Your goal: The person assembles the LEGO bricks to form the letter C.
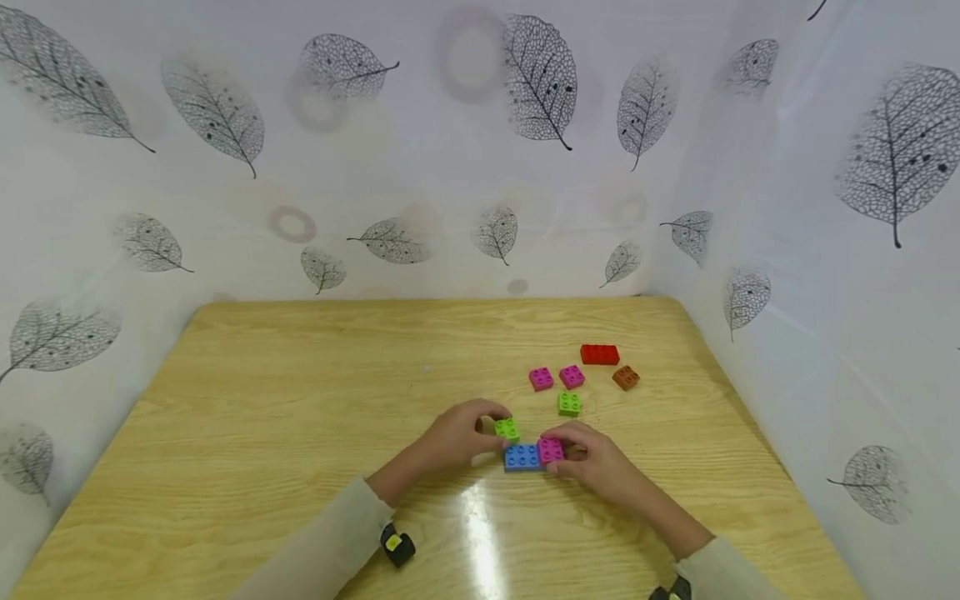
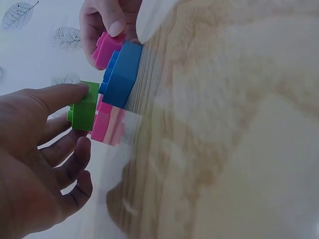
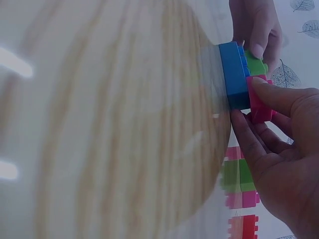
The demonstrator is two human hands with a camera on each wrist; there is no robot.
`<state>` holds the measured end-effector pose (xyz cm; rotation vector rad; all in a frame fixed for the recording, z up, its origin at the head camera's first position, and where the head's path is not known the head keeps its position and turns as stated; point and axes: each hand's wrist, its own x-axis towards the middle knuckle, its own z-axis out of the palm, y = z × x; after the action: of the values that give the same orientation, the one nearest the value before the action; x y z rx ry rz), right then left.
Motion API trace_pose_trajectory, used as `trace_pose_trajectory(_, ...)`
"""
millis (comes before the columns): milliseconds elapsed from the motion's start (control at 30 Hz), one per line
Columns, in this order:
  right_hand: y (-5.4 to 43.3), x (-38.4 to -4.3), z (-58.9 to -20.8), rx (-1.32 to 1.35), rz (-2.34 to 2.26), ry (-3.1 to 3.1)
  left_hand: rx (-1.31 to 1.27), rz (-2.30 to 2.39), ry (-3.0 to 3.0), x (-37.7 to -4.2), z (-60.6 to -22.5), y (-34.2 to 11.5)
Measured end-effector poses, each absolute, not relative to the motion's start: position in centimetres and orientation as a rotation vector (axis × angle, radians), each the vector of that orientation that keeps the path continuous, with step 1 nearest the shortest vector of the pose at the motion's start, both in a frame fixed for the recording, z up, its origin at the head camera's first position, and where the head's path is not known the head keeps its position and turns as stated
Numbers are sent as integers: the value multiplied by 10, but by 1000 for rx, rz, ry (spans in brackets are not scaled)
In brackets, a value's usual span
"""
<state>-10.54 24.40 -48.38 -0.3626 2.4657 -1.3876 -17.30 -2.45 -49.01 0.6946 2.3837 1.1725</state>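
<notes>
A blue building brick (image 1: 521, 457) lies on the table with a pink brick (image 1: 551, 451) on its right end. My right hand (image 1: 592, 462) pinches that pink brick between thumb and fingers, fingertips close to the blue brick's end in the right wrist view. With thumb and fingertips my left hand (image 1: 461, 435) holds a light green brick (image 1: 507, 430) just behind the blue brick's left half. The left wrist view shows this green brick (image 2: 85, 107) gripped at its edges, its studs facing away from the table, and the blue brick (image 2: 122, 74) beyond it.
Behind the hands, a second green brick (image 1: 569, 404) and two pink bricks, one left (image 1: 541, 379) and one right (image 1: 572, 377), lie loose. A long red brick (image 1: 600, 355) and a brown brick (image 1: 626, 377) rest farther right. A leaf-patterned cloth (image 1: 420, 183) hangs behind the wooden table (image 1: 300, 375).
</notes>
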Motion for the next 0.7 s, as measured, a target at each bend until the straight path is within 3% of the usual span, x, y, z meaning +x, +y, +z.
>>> trace_pose_trajectory(700,246,-105,-485,-437,-1391,2485,788,1114,2387,-151,-485,-31)
